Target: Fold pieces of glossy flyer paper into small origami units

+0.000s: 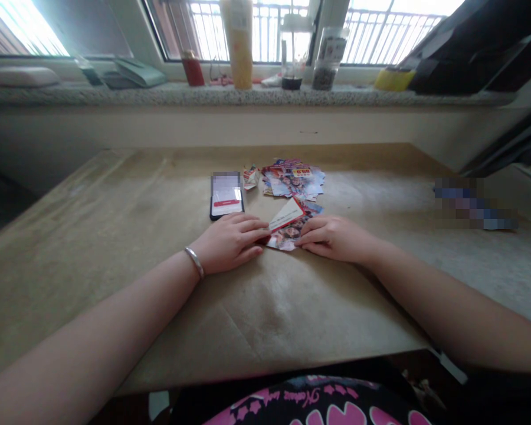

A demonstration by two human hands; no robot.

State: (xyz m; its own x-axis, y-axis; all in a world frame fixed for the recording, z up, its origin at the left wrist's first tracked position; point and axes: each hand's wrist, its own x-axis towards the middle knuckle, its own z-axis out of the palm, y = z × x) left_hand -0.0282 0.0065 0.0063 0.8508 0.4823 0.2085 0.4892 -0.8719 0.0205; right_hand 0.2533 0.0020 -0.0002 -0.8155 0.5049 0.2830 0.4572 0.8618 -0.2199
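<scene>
A colourful printed paper sheet [287, 232] lies on the table in front of me, one corner folded over so that a white, red-edged triangle shows. My left hand [236, 241] rests flat with stretched fingers, their tips at the sheet's left edge. On the opposite side, my right hand [330, 237] has its fingers bent together on the paper's right edge, seemingly pinching it; the thumb is partly hidden. Just behind is a loose pile of similar printed sheets [294, 180]. A small folded paper piece [251, 177] sits left of that pile.
Near my left hand lies a phone [227, 198] with a lit screen. The tan tabletop [256, 330] ends at a wall below a stone windowsill [168, 96], which bears a yellow bottle [240, 47], a red jar [192, 69] and other containers. A blurred item [473, 203] lies far right.
</scene>
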